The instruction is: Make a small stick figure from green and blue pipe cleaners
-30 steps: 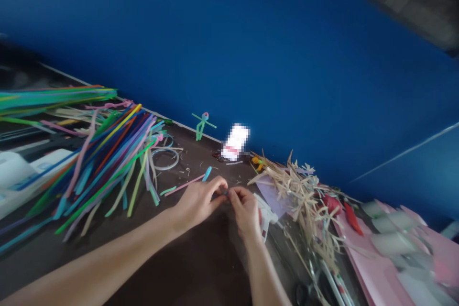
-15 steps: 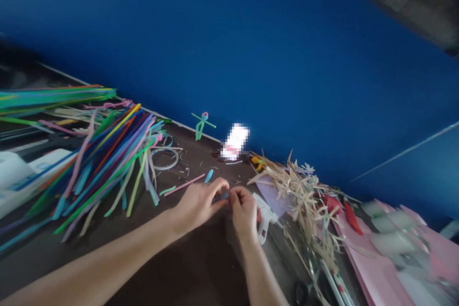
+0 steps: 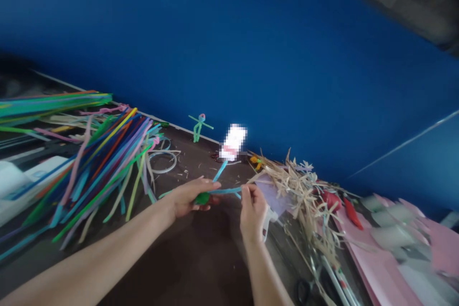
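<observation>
My left hand point(image 3: 188, 196) is closed around a small piece made of pipe cleaners, with a green blob point(image 3: 202, 198) showing under the fingers and light blue strands point(image 3: 224, 186) sticking out. My right hand point(image 3: 252, 210) pinches one end of a light blue strand just to the right. Both hands hover above the dark table point(image 3: 201, 267). A white glue gun point(image 3: 267, 217) lies right beside my right hand.
A big pile of coloured pipe cleaners point(image 3: 96, 158) covers the left of the table. A small green stick figure point(image 3: 199, 126) stands against the blue wall. Dry straw point(image 3: 304, 196), red bits, pink paper point(image 3: 380, 267) and scissors point(image 3: 308, 291) lie on the right. A tape ring point(image 3: 163, 161) lies behind.
My hands have lifted and drawn apart. The blue strand is now stretched between them and the green blob has come into view under my left fingers.
</observation>
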A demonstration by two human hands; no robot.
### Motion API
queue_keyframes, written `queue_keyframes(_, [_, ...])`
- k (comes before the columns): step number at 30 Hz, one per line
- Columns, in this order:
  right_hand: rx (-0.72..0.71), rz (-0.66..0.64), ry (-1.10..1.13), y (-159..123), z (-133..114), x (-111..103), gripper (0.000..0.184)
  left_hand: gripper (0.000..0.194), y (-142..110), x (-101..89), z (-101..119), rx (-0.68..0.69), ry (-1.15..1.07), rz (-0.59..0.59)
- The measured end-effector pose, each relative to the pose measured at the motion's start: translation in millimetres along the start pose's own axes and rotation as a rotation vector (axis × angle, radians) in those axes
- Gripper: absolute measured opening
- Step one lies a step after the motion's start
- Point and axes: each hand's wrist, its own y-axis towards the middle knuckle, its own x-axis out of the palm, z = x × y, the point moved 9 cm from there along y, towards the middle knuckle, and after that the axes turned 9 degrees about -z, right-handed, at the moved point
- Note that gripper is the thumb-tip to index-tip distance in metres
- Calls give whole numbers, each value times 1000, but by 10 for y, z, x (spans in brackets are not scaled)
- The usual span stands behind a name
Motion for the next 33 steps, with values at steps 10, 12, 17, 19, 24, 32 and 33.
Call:
queue_keyframes(10, [-3,-155,232,6,61,179,27,22,6,77,-57,-65,-71,-91])
queue_keyframes(12, [8,-174,302,-7,64,209,31,22,17,60,-56,-49,-95,-76])
queue_keyframes(17, [-170,-255,118,-36,-193,295,19,24,38,42,-91,-27,-145,-58])
queue_keyframes(19, [-244,-281,37,-51,-284,328,21,22,50,55,-92,-5,-138,-71])
queue_keyframes(24, [-280,-272,-57,-54,-328,317,17,18,49,7,-60,45,-91,-2])
queue_keyframes(32, [-166,-242,-122,-67,-212,318,16,16,31,-84,125,216,179,126])
queue_keyframes(33, [-139,-240,-129,-67,-183,325,17,16,24,-92,146,239,212,145])
